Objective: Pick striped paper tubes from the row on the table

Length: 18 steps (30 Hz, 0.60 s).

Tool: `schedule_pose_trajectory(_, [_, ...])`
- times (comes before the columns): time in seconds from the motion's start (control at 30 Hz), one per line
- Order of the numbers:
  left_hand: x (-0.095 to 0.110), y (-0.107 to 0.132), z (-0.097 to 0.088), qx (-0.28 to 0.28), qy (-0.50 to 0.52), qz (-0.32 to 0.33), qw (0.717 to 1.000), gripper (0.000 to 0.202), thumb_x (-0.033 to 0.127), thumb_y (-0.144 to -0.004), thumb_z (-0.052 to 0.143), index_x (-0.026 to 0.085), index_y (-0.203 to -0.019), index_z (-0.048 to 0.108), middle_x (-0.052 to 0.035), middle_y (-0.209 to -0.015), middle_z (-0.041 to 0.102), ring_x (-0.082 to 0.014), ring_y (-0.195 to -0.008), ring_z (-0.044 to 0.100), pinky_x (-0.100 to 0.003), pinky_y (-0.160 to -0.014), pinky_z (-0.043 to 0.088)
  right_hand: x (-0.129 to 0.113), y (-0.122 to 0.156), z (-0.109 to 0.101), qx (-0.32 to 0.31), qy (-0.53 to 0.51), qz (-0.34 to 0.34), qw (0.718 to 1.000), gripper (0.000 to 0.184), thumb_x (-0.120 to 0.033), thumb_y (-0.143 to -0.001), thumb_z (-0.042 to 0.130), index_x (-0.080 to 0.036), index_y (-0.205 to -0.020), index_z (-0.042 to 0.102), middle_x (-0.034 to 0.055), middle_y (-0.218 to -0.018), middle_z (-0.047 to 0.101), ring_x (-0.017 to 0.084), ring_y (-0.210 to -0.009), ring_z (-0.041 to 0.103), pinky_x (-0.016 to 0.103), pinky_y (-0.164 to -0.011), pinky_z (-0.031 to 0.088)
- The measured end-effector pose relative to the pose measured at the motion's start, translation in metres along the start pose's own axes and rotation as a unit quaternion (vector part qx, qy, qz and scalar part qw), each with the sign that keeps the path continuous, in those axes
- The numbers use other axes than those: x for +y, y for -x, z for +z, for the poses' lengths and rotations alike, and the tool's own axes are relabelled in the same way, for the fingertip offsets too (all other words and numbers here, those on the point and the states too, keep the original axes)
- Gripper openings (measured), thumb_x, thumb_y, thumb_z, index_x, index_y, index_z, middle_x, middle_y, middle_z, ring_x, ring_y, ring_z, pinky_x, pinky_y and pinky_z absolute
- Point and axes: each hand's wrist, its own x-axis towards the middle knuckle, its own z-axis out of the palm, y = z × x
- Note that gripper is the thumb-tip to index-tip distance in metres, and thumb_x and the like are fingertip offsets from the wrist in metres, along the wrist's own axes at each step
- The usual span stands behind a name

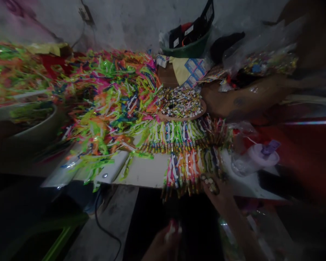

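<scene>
My right hand (216, 192) reaches to the front edge of the white table (146, 172), fingers closed on a small bunch of pencil-like sticks. It touches the near row of wrapped sticks (191, 168) in bright plastic sleeves. A second row (179, 134) lies just behind it. My left hand (165, 239) is low in the dark below the table edge, closed round a small pink and white thing I cannot make out. A round tray (180, 105) heaped with bare sticks stands behind the rows.
A large heap of neon plastic sleeves (108, 94) covers the table's left. A pale bowl (35, 127) stands far left, a green basin (188, 49) at the back, clear bags (261, 58) back right. Another person's limb (247, 98) rests at right. A cable (105, 228) hangs below.
</scene>
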Motion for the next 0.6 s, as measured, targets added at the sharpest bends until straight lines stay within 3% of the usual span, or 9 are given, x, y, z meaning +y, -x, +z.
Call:
schedule_pose_trajectory(0.07, [0.020, -0.016, 0.005, 0.002, 0.088, 0.041, 0.995, 0.038, 0.052, -0.089, 0.042, 0.021, -0.103, 0.060, -0.0071, -0.090, 0.066, -0.0217, -0.089, 0.064, -0.040, -0.081, 0.052, -0.018, 0.006, 0.002, -0.054, -0.062, 0.039, 0.996, 0.025, -0.035, -0.083, 0.053, -0.018, -0.101, 0.057, 0.0042, -0.087, 0.071, 0.016, -0.078, 0.068, 0.026, -0.074, 0.053])
schedule_pose_trajectory(0.17, [0.048, -0.038, 0.004, -0.013, 0.127, 0.091, 0.988, 0.033, 0.041, -0.084, 0.057, 0.020, -0.109, 0.053, -0.0057, -0.100, 0.064, -0.0168, -0.090, 0.063, -0.032, -0.083, 0.051, -0.039, 0.011, 0.009, -0.083, -0.106, 0.050, 0.990, 0.025, -0.036, -0.079, 0.058, -0.017, -0.095, 0.057, 0.0023, -0.078, 0.070, 0.015, -0.070, 0.067, 0.023, -0.068, 0.053])
schedule_pose_trajectory(0.27, [0.064, -0.052, -0.004, -0.004, 0.037, 0.099, 0.994, 0.050, 0.032, -0.068, 0.075, 0.019, -0.107, 0.048, 0.0019, -0.081, 0.061, -0.0087, -0.062, 0.057, -0.017, -0.056, 0.048, -0.048, 0.009, 0.012, -0.080, -0.129, 0.031, 0.988, 0.023, -0.035, -0.077, 0.060, -0.017, -0.092, 0.060, 0.0037, -0.080, 0.071, 0.016, -0.074, 0.067, 0.023, -0.071, 0.053])
schedule_pose_trajectory(0.3, [0.067, -0.054, -0.008, -0.004, -0.010, 0.111, 0.994, 0.050, 0.031, -0.066, 0.076, 0.018, -0.105, 0.047, 0.0046, -0.075, 0.058, -0.0065, -0.054, 0.051, -0.015, -0.047, 0.043, -0.050, 0.007, 0.011, -0.078, -0.134, 0.024, 0.988, 0.023, -0.035, -0.078, 0.060, -0.017, -0.092, 0.061, 0.0043, -0.082, 0.071, 0.016, -0.075, 0.067, 0.023, -0.072, 0.053])
schedule_pose_trajectory(0.37, [0.072, -0.054, -0.015, -0.011, -0.124, 0.166, 0.978, 0.041, 0.029, -0.071, 0.072, 0.018, -0.103, 0.048, 0.0054, -0.072, 0.057, -0.0058, -0.051, 0.049, -0.014, -0.045, 0.041, -0.052, 0.003, 0.008, -0.070, -0.136, 0.008, 0.988, 0.023, -0.034, -0.078, 0.060, -0.018, -0.094, 0.062, 0.0047, -0.086, 0.072, 0.016, -0.077, 0.067, 0.023, -0.073, 0.053])
schedule_pose_trajectory(0.47, [0.082, -0.050, -0.027, -0.045, -0.326, 0.275, 0.903, 0.029, 0.022, -0.081, 0.060, 0.018, -0.110, 0.054, -0.0013, -0.089, 0.066, -0.0117, -0.075, 0.063, -0.019, -0.067, 0.051, -0.054, -0.001, 0.003, -0.058, -0.122, -0.058, 0.989, 0.016, -0.027, -0.077, 0.060, -0.018, -0.091, 0.063, 0.0046, -0.087, 0.070, 0.016, -0.081, 0.067, 0.024, -0.077, 0.053])
schedule_pose_trajectory(0.53, [0.090, -0.047, -0.035, -0.061, -0.449, 0.346, 0.822, 0.035, 0.020, -0.085, 0.054, 0.020, -0.120, 0.052, -0.0056, -0.103, 0.067, -0.0157, -0.089, 0.065, -0.024, -0.077, 0.052, -0.055, -0.001, 0.002, -0.060, -0.116, -0.111, 0.985, 0.014, -0.021, -0.076, 0.059, -0.019, -0.090, 0.063, 0.0055, -0.089, 0.070, 0.016, -0.083, 0.066, 0.024, -0.078, 0.053])
schedule_pose_trajectory(0.6, [0.097, -0.046, -0.040, -0.058, -0.544, 0.425, 0.721, 0.039, 0.023, -0.090, 0.048, 0.018, -0.129, 0.046, -0.0103, -0.112, 0.065, -0.0192, -0.095, 0.065, -0.029, -0.077, 0.054, -0.056, 0.001, 0.001, -0.063, -0.111, -0.134, 0.983, 0.017, -0.018, -0.077, 0.057, -0.019, -0.093, 0.062, 0.0060, -0.091, 0.071, 0.016, -0.084, 0.067, 0.024, -0.076, 0.054])
